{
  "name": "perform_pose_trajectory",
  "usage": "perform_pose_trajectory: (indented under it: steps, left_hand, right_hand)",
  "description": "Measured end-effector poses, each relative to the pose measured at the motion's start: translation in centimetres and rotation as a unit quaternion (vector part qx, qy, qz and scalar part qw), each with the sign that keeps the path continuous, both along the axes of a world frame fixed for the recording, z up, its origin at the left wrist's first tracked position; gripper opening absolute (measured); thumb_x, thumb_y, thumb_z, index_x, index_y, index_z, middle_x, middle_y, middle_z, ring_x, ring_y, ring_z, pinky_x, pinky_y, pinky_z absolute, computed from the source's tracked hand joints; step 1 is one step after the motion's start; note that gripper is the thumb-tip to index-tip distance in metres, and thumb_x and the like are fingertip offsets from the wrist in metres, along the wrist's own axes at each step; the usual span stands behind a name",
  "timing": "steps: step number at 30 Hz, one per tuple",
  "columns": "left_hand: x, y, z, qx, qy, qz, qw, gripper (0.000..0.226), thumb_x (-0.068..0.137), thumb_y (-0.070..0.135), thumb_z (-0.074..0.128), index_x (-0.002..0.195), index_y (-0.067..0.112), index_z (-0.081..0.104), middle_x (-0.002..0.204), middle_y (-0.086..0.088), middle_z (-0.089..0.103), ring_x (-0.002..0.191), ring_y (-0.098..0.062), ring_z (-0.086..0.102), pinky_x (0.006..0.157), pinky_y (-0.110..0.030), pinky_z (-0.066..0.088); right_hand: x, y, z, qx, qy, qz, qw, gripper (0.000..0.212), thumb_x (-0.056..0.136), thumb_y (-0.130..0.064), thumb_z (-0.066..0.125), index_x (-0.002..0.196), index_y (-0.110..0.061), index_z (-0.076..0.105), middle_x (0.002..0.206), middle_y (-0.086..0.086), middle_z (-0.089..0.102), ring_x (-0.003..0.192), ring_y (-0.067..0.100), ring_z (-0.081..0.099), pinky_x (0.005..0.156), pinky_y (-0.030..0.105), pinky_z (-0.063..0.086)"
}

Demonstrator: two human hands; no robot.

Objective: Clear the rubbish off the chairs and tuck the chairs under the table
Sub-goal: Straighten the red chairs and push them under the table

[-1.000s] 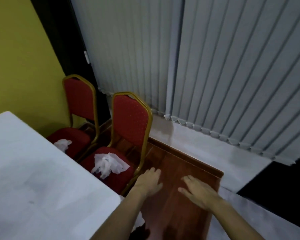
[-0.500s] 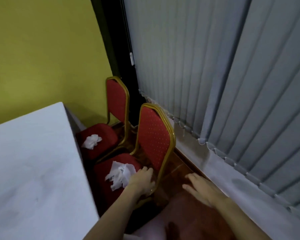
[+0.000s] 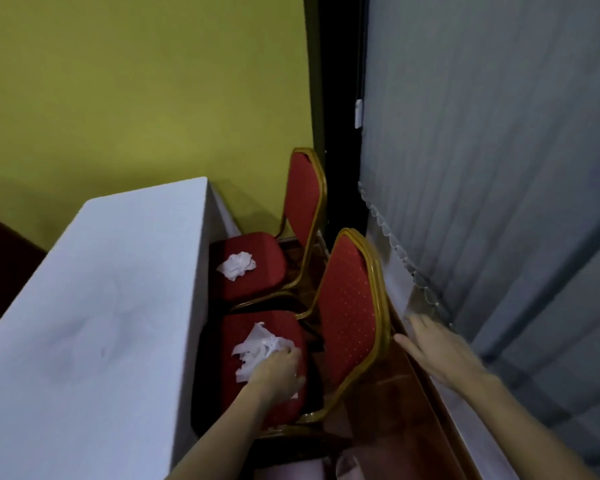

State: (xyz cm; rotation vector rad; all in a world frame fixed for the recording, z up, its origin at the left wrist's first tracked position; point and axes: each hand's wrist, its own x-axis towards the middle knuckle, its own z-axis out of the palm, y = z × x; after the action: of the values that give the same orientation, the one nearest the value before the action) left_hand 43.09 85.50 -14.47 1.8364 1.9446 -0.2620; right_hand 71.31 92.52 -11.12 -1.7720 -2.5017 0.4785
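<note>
Chairs [image 3: 347, 306]: red dotted cloth, gold glossy metal frames. Tissue [image 3: 257, 344]: crumpled white paper. Floor [image 3: 395, 403]: glossy wood. Table [image 3: 101, 306]: matt white cloth.

- Red chairs [image 3: 347, 306], small pale dots, gold frames.
- White crumpled tissues [image 3: 257, 344].
- White table [image 3: 94, 306].
- Yellow-green wall [image 3: 136, 98].
- Grey blinds [image 3: 482, 150], vertical stripes.

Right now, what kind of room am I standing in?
Probably a banquet or function room, or a dining hall. The clues: red padded banquet chairs with gold frames, a long table draped in a white cloth, and grey vertical blinds. Crumpled tissue lies on the nearer seat.
</note>
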Motion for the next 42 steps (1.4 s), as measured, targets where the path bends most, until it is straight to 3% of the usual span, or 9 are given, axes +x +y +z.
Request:
perform_pose_trajectory:
  steps: [4,13,18,24,29,34,38,42]
  left_hand:
    - [-1.9,4.9,-0.6,0.002,-0.014,0.059,0.998,0.042,0.095,0.026,0.047,0.131,0.006,0.045,0.138,-0.015,0.047,0.125,-0.03,0.049,0.098,-0.038,0.041]
    - [-2.0,17.2,1.4,0.082,-0.118,0.159,0.977,0.036,0.089,0.031,0.052,0.118,0.01,0.052,0.125,-0.013,0.053,0.114,-0.031,0.053,0.094,-0.043,0.047]
    - [-3.0,19.1,1.4,0.107,-0.196,0.209,0.952,0.035,0.087,0.031,0.058,0.115,0.011,0.057,0.12,-0.008,0.055,0.108,-0.024,0.056,0.09,-0.033,0.045]
    - [-6.3,16.7,-1.3,0.128,-0.192,0.328,0.916,0.029,0.086,0.026,0.057,0.108,0.009,0.057,0.109,-0.01,0.061,0.101,-0.024,0.058,0.082,-0.033,0.044]
    - [-5.8,14.0,-3.8,0.099,-0.168,0.469,0.861,0.029,0.085,0.028,0.054,0.106,0.008,0.057,0.113,-0.013,0.061,0.1,-0.029,0.059,0.086,-0.042,0.049]
    - [-1.8,13.1,-5.5,0.076,-0.149,0.595,0.786,0.034,0.086,0.025,0.056,0.11,0.002,0.055,0.114,-0.019,0.059,0.102,-0.033,0.058,0.071,-0.033,0.037]
    - [2.0,13.0,-7.4,0.068,-0.168,0.654,0.734,0.033,0.085,0.025,0.056,0.112,0.006,0.058,0.114,-0.013,0.06,0.103,-0.026,0.057,0.074,-0.03,0.039]
    - [3.4,13.1,-9.2,0.12,-0.17,0.707,0.676,0.032,0.086,0.026,0.057,0.112,0.006,0.058,0.108,-0.009,0.059,0.09,-0.019,0.052,0.075,-0.031,0.042]
  right_hand:
    - [-0.9,6.3,1.3,0.024,-0.006,0.045,0.999,0.058,0.094,-0.055,0.029,0.14,-0.019,0.033,0.141,0.002,0.047,0.125,0.018,0.05,0.097,0.04,0.047]
    - [-3.3,19.0,5.1,0.031,-0.012,0.142,0.989,0.057,0.095,-0.053,0.032,0.14,-0.018,0.033,0.144,0.001,0.044,0.127,0.016,0.047,0.098,0.037,0.044]
    - [-8.2,24.4,4.8,0.009,0.04,0.197,0.98,0.068,0.084,-0.068,0.024,0.136,-0.026,0.036,0.137,-0.003,0.048,0.122,0.014,0.049,0.098,0.038,0.043]
    - [-15.2,29.0,1.7,-0.035,0.0,0.316,0.948,0.057,0.095,-0.054,0.036,0.141,-0.021,0.033,0.142,-0.004,0.042,0.127,0.013,0.046,0.098,0.032,0.044]
    - [-20.9,33.6,-1.7,-0.066,-0.017,0.424,0.903,0.055,0.095,-0.051,0.037,0.139,-0.017,0.036,0.14,-0.001,0.044,0.126,0.016,0.046,0.098,0.035,0.044]
    - [-23.7,35.6,-5.7,-0.13,-0.042,0.508,0.85,0.054,0.095,-0.048,0.041,0.137,-0.014,0.039,0.139,0.004,0.046,0.124,0.021,0.048,0.098,0.038,0.043]
    - [-24.5,35.4,-7.7,-0.16,-0.082,0.565,0.805,0.053,0.095,-0.046,0.042,0.138,-0.014,0.038,0.14,0.004,0.045,0.126,0.02,0.047,0.1,0.038,0.042]
    - [-26.5,34.4,-8.6,-0.16,-0.112,0.62,0.76,0.05,0.095,-0.045,0.043,0.135,-0.014,0.04,0.135,0.005,0.048,0.121,0.02,0.05,0.098,0.038,0.045]
